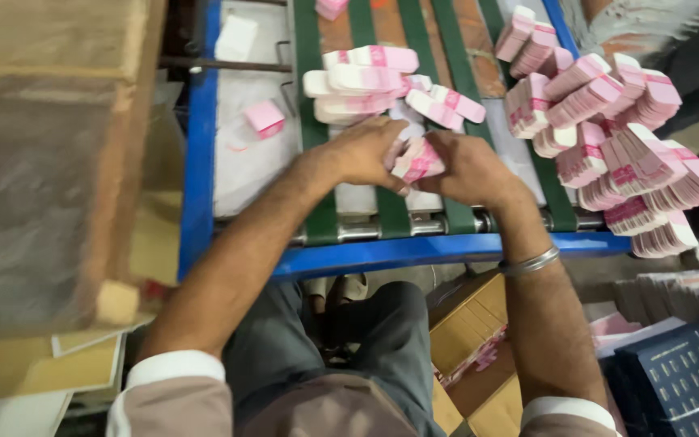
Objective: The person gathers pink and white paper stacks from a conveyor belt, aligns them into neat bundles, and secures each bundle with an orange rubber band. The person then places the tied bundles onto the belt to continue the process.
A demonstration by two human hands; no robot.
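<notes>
While both hands meet mid-belt, left hand (363,151) and right hand (467,167) are curled tight round a small pink-n-white carton stack (418,161), mostly hidden by fingers. More bundles (362,82) just beyond, big pile (608,137) far right, partly cut off. Conveyor (317,48) w/ green belts

A blue-framed surface (201,162) with green belts (307,65) is seen. Cardboard boxes (467,324) are stacked on the floor (592,271) below.

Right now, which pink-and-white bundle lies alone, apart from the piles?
The small bundle on the white sheet left of the belts; every other one sits stacked on the belts, heaped at the right, or between the hands.
</notes>
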